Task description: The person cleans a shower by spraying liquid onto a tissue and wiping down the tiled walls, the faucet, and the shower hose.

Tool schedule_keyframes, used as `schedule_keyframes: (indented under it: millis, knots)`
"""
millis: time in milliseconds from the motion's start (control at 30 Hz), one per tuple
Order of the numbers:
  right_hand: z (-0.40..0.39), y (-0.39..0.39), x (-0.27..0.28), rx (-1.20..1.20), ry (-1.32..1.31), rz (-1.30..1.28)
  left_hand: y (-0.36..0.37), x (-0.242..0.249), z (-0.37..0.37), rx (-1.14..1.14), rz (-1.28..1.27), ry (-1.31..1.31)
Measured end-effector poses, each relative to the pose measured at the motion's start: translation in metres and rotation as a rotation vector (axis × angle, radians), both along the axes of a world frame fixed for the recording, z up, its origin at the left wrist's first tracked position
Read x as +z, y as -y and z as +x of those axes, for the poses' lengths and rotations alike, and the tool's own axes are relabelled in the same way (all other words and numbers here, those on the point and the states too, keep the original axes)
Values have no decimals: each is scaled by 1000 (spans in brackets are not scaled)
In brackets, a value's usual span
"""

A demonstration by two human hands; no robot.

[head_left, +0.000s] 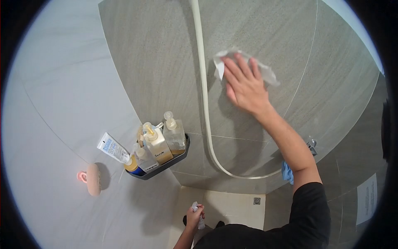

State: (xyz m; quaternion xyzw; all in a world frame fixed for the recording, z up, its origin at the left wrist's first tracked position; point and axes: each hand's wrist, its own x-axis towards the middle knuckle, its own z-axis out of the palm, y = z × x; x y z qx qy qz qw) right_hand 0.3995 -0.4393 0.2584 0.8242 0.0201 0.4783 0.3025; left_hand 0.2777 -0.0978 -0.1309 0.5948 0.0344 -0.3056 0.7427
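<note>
My right hand [247,89] is raised to the grey tiled wall [257,25], fingers outstretched over a white paper towel [269,75], holding it against the tiles. The towel's edges stick out past the fingertips and on both sides of the hand. Low down in front of my body, my left hand [193,216] is wrapped around a spray bottle [201,224] with a whitish head; my hand hides part of it. To the left of my right hand, a pale shower hose [201,74] hangs down the wall and curves off to the right.
A dark corner shelf [166,166] carries several pump bottles and a white tube [112,147]. On the left wall hangs a pink brush or sponge [94,179]. A blue cloth [287,172] is near the metal fitting [311,143]. A drain [256,201] sits in the floor.
</note>
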Motion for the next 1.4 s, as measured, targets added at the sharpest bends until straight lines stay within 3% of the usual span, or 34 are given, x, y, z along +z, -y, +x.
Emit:
schedule_keyframes:
  millis: [67, 133, 167, 300, 333, 400, 467, 533, 600, 633, 700, 800, 867, 933, 1000, 1067, 1133, 1233, 1300, 1333, 1400]
  knots:
    - [-4, -3, -28, 0, -168, -35, 1, 2, -2, 11, -17, -3]
    - [-5, 9, -97, 92, -159, -138, 2, 1, -3, 17, -38, 6]
    - [-16, 13, -125, 57, -447, -148, 1, -3, -4, 7, -24, 14]
    - [-51, 36, -198, 12, -745, -514, -5, -4, -7, 1, -67, 43]
    - [-45, 38, -183, -2, -721, -533, -5, 0, -7, 1, -88, 67]
    - [-36, 30, -154, 177, -792, -258, -12, 5, -8, -27, -1, 110]
    - [-30, 19, -59, 194, -662, -117, -19, 1, 3, -96, 45, 118]
    - [-16, 24, 34, 258, -346, -196, -21, -13, 12, -163, 93, 115]
    - [-22, 3, 137, 13, -176, -203, -18, -49, 27, -284, 222, 152]
    - [-16, 16, 204, 115, 88, -235, -13, -92, 35, -275, 222, 160]
    - [-4, 28, 251, 58, 328, -210, 0, -174, 44, -83, 169, 460]
    - [2, 15, 245, -34, 373, -154, 8, -124, 29, -72, 123, 352]
    - [4, 0, 207, -31, 206, -162, 14, -67, 15, -93, 174, 344]
    - [-1, -12, 143, 106, -45, -159, 20, -38, 10, -120, 220, 340]
    - [-6, -16, 73, 109, -332, -175, 24, -25, 5, -109, 72, -21]
    - [-10, -11, 4, 63, -523, -245, 27, 0, -3, -85, 41, -20]
    - [-13, 9, -50, 243, -611, -349, 21, 1, -2, -54, 13, -9]
    - [-5, 16, -27, 310, -716, -323, 16, -31, 9, -253, 91, 159]
    - [-5, 7, 31, 375, -537, -287, 10, -46, 11, -286, 131, -90]
    - [-14, -6, 72, 304, -458, -255, 7, -52, 1, -168, 88, -139]
    - [-21, -10, 146, 241, -216, -266, -9, -16, -18, -114, 158, -87]
